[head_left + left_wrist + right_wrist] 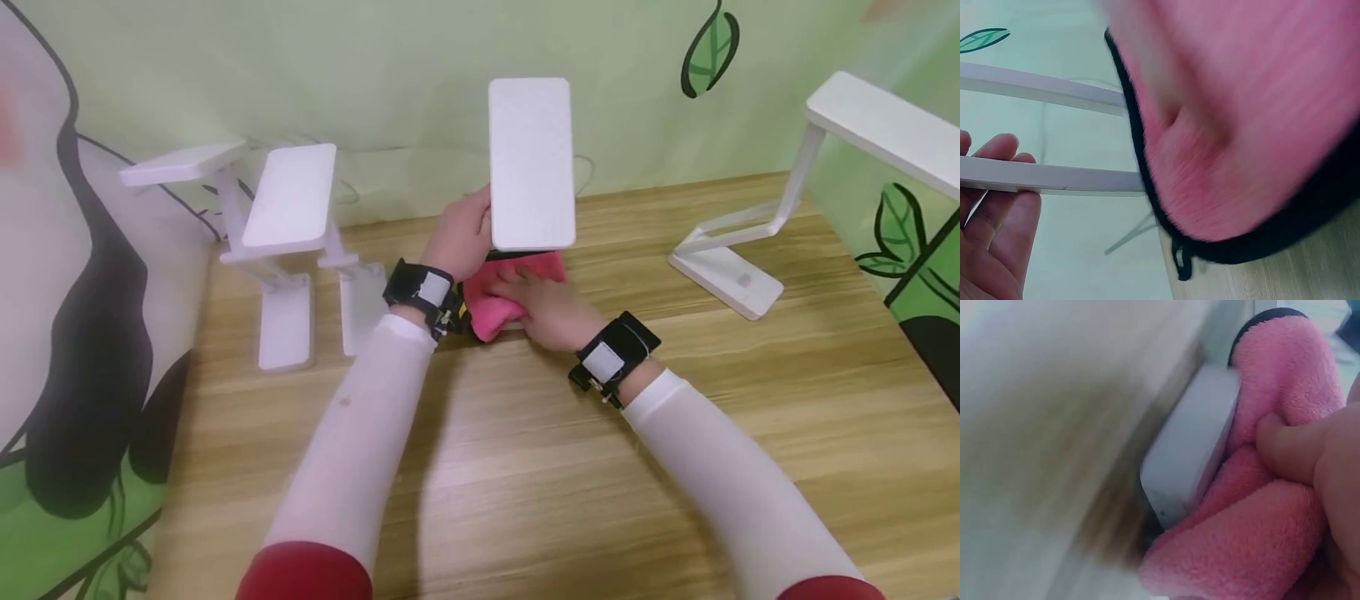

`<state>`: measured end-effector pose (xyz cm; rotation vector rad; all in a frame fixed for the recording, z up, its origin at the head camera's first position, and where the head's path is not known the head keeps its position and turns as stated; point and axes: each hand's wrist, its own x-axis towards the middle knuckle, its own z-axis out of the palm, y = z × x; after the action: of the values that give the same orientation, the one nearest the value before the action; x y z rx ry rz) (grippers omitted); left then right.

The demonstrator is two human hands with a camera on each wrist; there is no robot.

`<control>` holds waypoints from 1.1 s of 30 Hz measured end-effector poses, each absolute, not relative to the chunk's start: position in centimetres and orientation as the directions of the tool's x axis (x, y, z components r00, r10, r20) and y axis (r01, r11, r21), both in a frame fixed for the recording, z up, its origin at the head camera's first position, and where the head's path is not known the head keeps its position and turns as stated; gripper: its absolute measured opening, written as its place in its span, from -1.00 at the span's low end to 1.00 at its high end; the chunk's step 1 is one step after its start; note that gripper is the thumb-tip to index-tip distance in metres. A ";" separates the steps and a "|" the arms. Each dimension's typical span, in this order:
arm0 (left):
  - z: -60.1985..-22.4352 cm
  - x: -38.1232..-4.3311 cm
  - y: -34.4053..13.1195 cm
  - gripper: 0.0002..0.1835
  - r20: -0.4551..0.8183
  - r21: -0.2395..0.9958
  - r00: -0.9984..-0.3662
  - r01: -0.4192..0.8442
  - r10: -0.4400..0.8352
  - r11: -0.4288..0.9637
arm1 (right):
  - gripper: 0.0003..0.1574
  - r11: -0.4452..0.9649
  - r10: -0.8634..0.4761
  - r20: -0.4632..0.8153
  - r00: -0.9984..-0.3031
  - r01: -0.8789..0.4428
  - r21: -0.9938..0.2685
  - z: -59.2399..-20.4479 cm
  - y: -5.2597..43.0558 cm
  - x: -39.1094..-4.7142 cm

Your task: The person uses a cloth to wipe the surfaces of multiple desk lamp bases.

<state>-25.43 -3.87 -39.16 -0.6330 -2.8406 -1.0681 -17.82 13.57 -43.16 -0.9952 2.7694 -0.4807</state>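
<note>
A white folding desk lamp (531, 162) stands in the middle, its flat head raised. My left hand (459, 237) grips the lamp's slim arm (1054, 174), thumb on one side and fingers on the other in the left wrist view. My right hand (558, 312) holds a fluffy pink cloth (498, 308) with dark edging against the lamp's base. In the right wrist view, the thumb digs into the bunched cloth, which lies along the white base (1191, 444). The cloth hides most of the base in the head view.
Two more white lamps, a far-left one (285, 321) and a nearer one (292, 196), stand on the left. Another white lamp (727, 279) stands at the right. All are on a wooden table (525, 467) against a pale green wall covering (375, 75) with painted leaves.
</note>
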 end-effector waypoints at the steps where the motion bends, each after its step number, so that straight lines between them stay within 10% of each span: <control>1: -39.1 -25.4 -3.9 -0.64 0.178 0.623 -0.916 0.388 0.361 0.679 | -0.31 0.721 -0.646 -0.025 -0.763 -0.599 -0.349 -43.3 13.4 -18.4; 17: -39.2 -25.3 -4.2 -0.65 0.177 0.625 -0.924 0.372 0.340 0.686 | -0.31 0.785 -0.581 -0.037 -0.813 -0.548 -0.289 -42.8 12.1 -13.7; 33: -38.7 -25.1 -4.3 -0.63 0.184 0.614 -0.919 0.384 0.348 0.690 | -0.15 0.774 -0.561 0.049 -0.826 -0.545 -0.324 -44.1 12.0 -18.3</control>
<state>-25.05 -4.26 -38.68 -0.6157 -2.8390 -1.0498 -18.27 12.03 -44.14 -0.9080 2.9108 -0.5072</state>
